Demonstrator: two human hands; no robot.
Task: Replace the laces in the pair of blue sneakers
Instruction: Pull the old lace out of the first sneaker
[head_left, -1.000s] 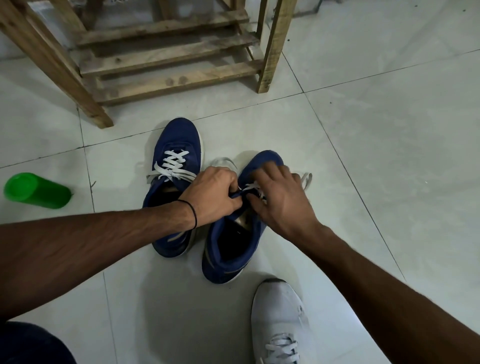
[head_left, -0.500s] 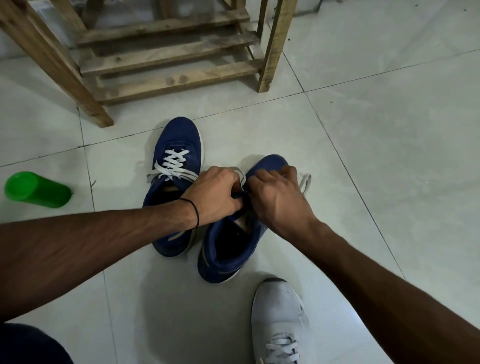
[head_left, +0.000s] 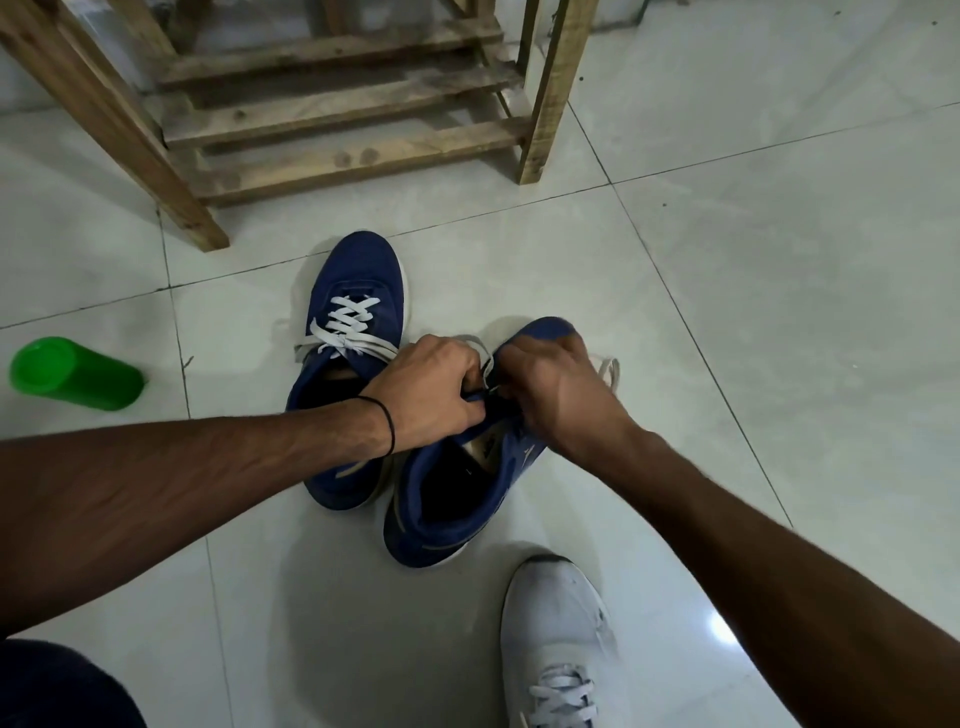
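Two blue sneakers stand side by side on the tiled floor. The left sneaker (head_left: 353, 332) carries a white lace (head_left: 347, 325) crossed through its eyelets, ends loose. Both hands work over the front of the right sneaker (head_left: 447, 499). My left hand (head_left: 431, 389) has its fingers curled and pinches the sneaker's edge and lace at the eyelets. My right hand (head_left: 556, 395) is curled over the other side and pinches the white lace (head_left: 608, 369), whose loose end trails to the right. The eyelets themselves are hidden under the hands.
A wooden rack (head_left: 332, 114) stands at the back on the floor. A green plastic cup (head_left: 72, 374) lies on its side at the left. My foot in a white sneaker (head_left: 556, 649) rests at the bottom, close to the right blue sneaker's heel.
The right blue sneaker has turned slightly, toe more to the right. My right hand's fingers have curled tighter over the toe area and the two hands have drawn closer together.
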